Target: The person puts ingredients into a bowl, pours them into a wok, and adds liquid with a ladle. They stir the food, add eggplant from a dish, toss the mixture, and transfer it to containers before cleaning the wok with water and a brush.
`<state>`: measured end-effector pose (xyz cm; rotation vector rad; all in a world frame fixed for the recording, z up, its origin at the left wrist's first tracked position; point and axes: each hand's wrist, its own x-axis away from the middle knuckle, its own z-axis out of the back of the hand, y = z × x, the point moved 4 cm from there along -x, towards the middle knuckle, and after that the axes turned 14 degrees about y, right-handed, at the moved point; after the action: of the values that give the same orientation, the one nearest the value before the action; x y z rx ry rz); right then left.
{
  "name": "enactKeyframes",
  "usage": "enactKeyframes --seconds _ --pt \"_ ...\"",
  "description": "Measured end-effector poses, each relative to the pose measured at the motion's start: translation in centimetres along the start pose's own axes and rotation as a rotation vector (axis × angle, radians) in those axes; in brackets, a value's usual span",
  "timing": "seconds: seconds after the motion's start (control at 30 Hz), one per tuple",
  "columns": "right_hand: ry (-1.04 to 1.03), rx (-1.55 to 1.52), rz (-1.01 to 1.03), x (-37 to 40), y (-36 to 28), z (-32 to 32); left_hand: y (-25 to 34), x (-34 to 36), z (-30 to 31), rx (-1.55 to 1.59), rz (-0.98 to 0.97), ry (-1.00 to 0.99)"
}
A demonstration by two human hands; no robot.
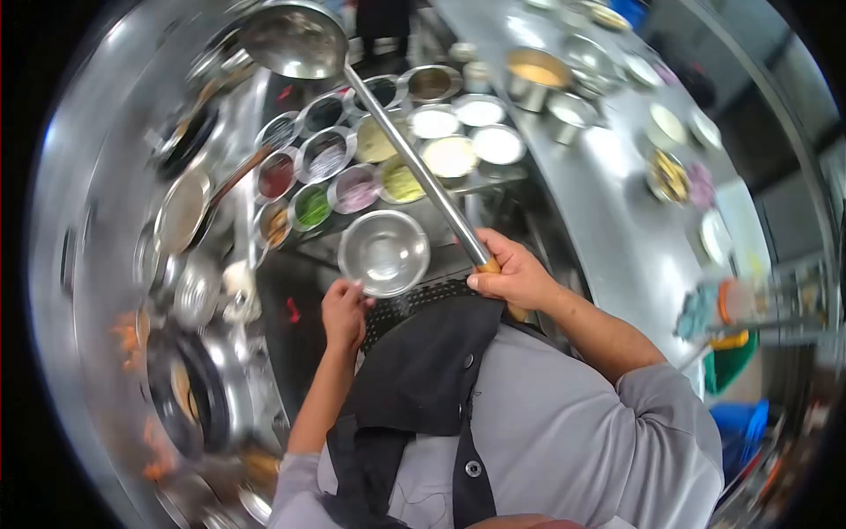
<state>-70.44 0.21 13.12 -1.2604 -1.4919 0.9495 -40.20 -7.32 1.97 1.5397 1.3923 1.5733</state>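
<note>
My right hand [511, 271] is closed round the wooden end of a long-handled ladle [410, 159]. The ladle's steel bowl is raised at the upper left, above the seasoning containers. At its rim, my left hand [345, 313] grips a round, shiny metal bowl [384, 253] with its fingers. The bowl appears empty and is held just in front of the containers. Among these are a container of chopped greens [312, 206], one of pinkish pieces [357, 189], one of red sauce [276, 175] and several of white contents.
On the left are a dark wok [183, 392], a round strainer [183, 212] and a perforated skimmer [196, 291]. Along the right runs a steel counter [586, 220] with a pot [536, 75], plates and a bowl of yellow pieces [668, 176]. A green bin [731, 363] stands at the lower right.
</note>
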Motion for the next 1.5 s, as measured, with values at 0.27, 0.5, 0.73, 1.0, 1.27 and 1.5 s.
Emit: enactKeyframes --seconds 0.27,0.5,0.73,1.0,1.27,1.5 --pt "0.343 -0.105 0.021 10.2 -3.0 9.8 -1.7 6.8 -31.5 -0.107 0.302 -0.697" --pt "0.350 -0.088 0.040 8.2 -1.5 9.9 -4.8 3.1 -26.5 -0.572 0.107 -0.885" --pt "0.049 0.022 0.002 -2.1 -0.6 1.3 -4.9 -2.4 -3.6 -0.574 0.013 -0.302" --pt "-0.635 0.257 -0.119 -8.2 0.0 -26.3 -4.9 10.7 26.6 -0.291 0.014 0.584" --pt "-1.006 0.545 -0.058 -10.2 10.0 -59.2 -1.7 23.4 39.8 -1.089 -0.318 1.391" --pt "-1.042 0.428 -0.489 -11.6 13.7 -65.0 -2.2 23.1 47.0 -1.181 -0.183 1.336"
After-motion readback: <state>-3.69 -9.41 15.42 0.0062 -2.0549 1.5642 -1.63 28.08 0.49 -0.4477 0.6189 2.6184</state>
